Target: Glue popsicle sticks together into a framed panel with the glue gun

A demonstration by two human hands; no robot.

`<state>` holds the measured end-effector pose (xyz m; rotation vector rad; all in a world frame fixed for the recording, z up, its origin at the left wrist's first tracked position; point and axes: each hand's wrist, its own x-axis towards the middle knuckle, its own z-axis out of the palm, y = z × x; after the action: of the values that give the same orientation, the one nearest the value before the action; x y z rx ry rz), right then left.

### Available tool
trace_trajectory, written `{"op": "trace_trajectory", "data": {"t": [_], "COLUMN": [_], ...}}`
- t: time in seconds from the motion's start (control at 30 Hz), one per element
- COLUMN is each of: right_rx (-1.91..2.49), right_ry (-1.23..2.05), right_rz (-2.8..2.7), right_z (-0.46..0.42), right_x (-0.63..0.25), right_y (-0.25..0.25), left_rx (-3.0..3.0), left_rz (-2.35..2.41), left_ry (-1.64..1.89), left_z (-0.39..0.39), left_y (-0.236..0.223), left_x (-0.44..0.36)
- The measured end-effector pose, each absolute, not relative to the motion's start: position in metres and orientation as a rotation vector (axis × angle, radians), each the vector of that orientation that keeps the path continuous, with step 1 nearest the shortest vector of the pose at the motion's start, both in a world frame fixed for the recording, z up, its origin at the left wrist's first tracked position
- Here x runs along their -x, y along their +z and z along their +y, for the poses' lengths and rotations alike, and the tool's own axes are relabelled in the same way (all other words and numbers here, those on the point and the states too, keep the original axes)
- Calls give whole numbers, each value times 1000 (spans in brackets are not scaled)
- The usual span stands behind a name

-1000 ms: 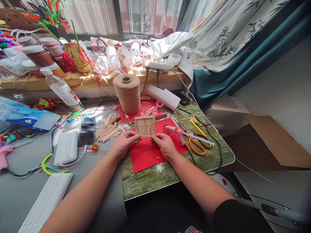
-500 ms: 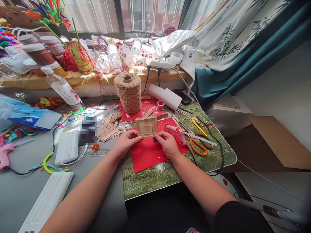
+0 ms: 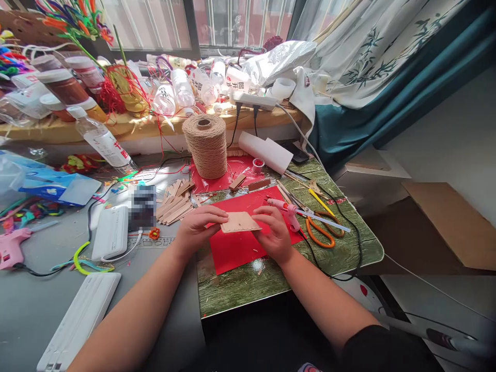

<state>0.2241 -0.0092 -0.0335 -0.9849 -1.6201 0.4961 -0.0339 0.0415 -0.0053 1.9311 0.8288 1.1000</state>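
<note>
Above a red sheet of paper [image 3: 232,257] I hold a small square panel of craft sticks [image 3: 240,222], tilted so its smooth, scallop-edged face shows. My left hand [image 3: 197,230] grips its left edge between thumb and fingers. At the opposite edge, my right hand [image 3: 276,233] is closed on the right corner, its fingers bent. A pink hot glue gun [image 3: 285,209] with a glue stick in it lies just right of my right hand. Beyond it rest orange-handled scissors [image 3: 321,238]. Loose craft sticks [image 3: 176,204] are piled beyond my left hand.
A big spool of jute twine [image 3: 205,150] stands behind the paper, near a white roll [image 3: 265,152]. White power banks [image 3: 110,232] and a second pink glue gun [image 3: 11,248] lie on the left. Plastic bottles crowd the sill [image 3: 170,124]. Black cables run along the right side.
The panel has turned over from its framed, ridged side to its flat side and tipped toward level. Both hands have rotated with it, fingers now higher on its edges.
</note>
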Motion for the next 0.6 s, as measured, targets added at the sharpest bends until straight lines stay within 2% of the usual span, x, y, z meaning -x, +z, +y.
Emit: {"op": "trace_trajectory", "data": {"t": [0.3, 0.6], "right_rx": [865, 776], "right_ry": [303, 266], "right_rz": [-1875, -2045], "right_z": [-11, -14], "right_x": [-231, -225], "right_y": [-27, -30], "left_rx": [-2086, -2055], "left_rz": [903, 829], "left_ry": [1215, 1106], "left_z": [41, 54], "left_y": [-11, -11], "left_x": [40, 47]}}
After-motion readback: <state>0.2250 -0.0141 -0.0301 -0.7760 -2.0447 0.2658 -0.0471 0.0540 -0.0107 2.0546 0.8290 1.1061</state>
